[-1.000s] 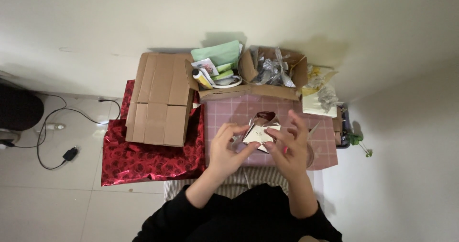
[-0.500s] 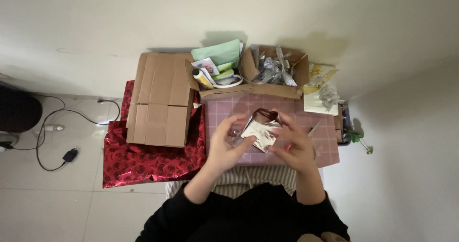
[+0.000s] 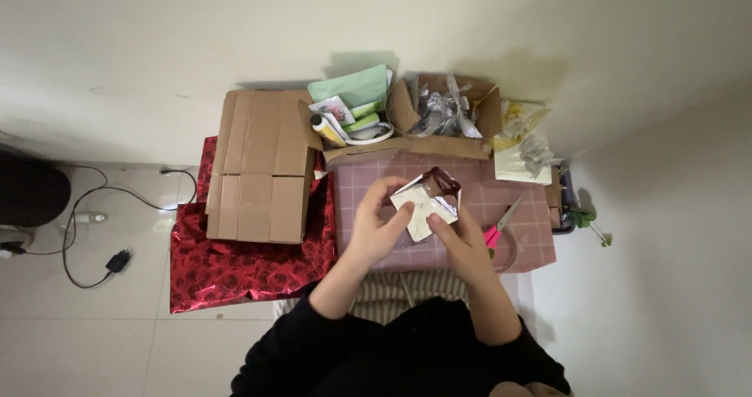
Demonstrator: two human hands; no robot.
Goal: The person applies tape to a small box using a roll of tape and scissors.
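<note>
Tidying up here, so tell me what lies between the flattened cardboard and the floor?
Head view: red foil sheet lies under the flattened cardboard, spreading onto the floor.

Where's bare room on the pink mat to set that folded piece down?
Bare strip of pink mat left of the hands, beside the flat cardboard. Another patch between folded paper and scissors. Back edge crowded by the open box.

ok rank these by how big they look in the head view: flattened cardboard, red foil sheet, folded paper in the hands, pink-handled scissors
1. red foil sheet, though the cardboard covers part of it
2. flattened cardboard
3. folded paper, held by the left hand and right hand; it is nearer the camera, so it looks enlarged
4. pink-handled scissors
</note>
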